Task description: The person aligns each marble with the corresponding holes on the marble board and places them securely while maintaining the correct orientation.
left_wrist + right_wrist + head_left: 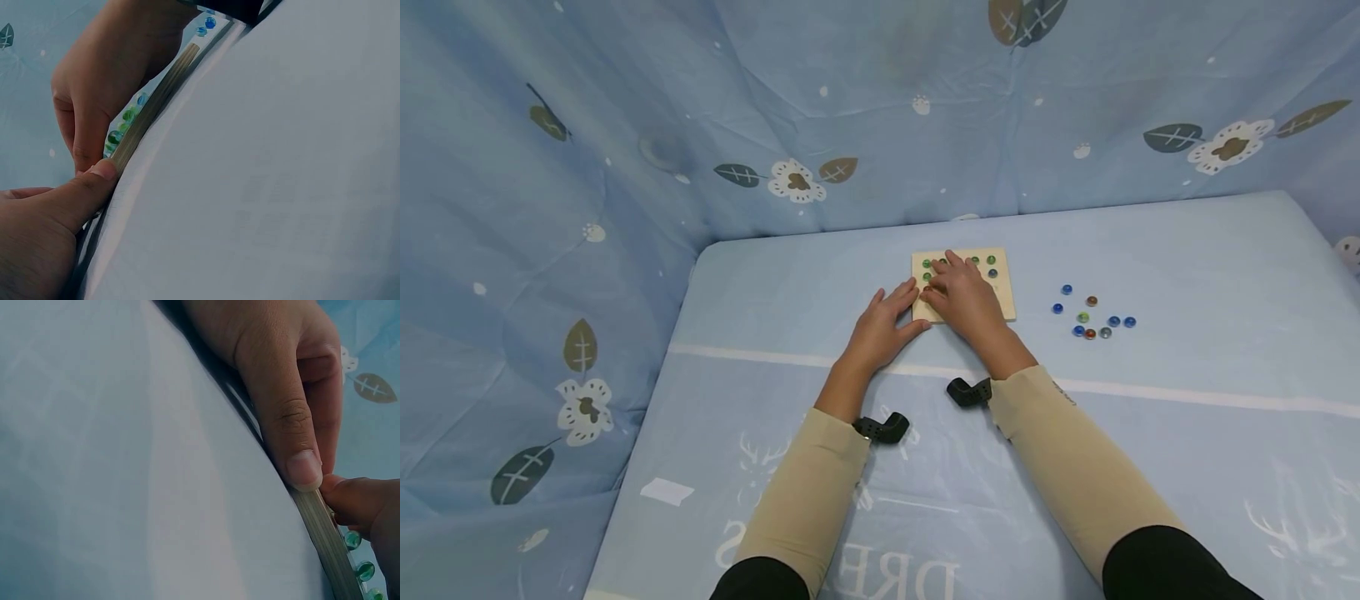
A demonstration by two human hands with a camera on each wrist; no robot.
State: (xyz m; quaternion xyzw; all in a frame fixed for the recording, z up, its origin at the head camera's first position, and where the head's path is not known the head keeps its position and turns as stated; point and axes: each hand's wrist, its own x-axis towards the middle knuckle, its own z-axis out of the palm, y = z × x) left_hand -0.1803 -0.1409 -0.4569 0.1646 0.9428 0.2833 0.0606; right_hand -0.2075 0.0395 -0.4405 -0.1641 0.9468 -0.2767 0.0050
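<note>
Now the left hand [880, 321] lies flat at mid-frame, thumb against the wooden board [1004, 307]'s left edge; the right hand [964, 296] rests on the board, fingers loosely curled, apparently pinching nothing. One nudge could scatter the seated marbles [991, 260].

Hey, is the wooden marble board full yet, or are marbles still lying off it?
Not full. Nine loose marbles lie on the sheet right of the wooden board, whose near part shows bare. Both hands cover other holes.
</note>
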